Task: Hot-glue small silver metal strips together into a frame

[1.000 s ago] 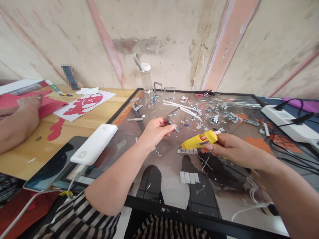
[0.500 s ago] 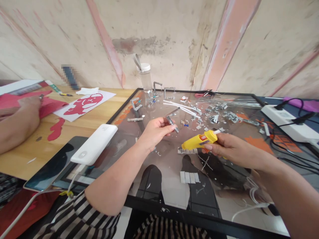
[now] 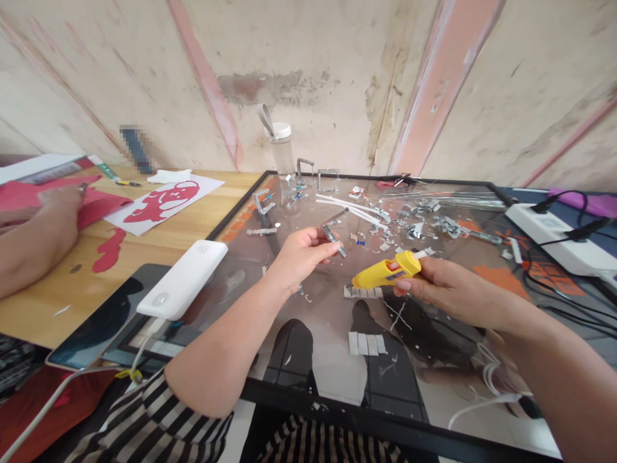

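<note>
My left hand pinches a small grey strip between thumb and fingers, held above the glass tabletop. In my right hand is a yellow glue gun, its nozzle pointing left, with a white glue stick at its back end. Below the nozzle lies a row of joined grey pieces; whether the tip touches it I cannot tell. Closer to me lies a second row of pale grey pieces. Several white glue sticks lie behind my hands.
Silvery scraps litter the far right half of the glass. A bottle stands at the back. A white power strip with black cables is at right. At left are a white power bank and a co-worker's hand on red paper.
Almost nothing differs. Both my hands, the grey strip and the glue gun stay nearly in place; the co-worker's hand has shifted very slightly.
</note>
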Demonstrator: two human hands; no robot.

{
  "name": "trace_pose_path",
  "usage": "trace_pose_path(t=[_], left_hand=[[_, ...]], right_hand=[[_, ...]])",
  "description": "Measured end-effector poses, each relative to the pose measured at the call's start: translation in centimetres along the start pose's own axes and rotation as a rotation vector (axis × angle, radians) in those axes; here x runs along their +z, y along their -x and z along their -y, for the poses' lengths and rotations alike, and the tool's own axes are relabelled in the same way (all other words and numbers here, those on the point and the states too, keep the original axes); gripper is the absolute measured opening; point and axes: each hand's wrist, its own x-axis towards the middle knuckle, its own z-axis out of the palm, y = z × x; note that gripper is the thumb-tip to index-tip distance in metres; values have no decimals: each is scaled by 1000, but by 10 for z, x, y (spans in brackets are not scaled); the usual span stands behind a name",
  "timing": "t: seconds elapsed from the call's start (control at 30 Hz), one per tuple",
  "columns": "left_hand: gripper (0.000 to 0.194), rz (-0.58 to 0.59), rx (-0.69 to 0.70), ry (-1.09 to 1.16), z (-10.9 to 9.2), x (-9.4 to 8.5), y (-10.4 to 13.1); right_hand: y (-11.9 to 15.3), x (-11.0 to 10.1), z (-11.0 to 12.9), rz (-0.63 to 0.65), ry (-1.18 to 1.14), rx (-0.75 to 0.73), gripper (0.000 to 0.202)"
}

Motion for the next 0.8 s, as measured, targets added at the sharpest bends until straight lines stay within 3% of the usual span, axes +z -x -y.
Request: trace_pose_path(t=[0.8], left_hand=[[24,2,-1,-9,-1,-1,1]], right_hand=[[-1,0,2,7,0,0,35]])
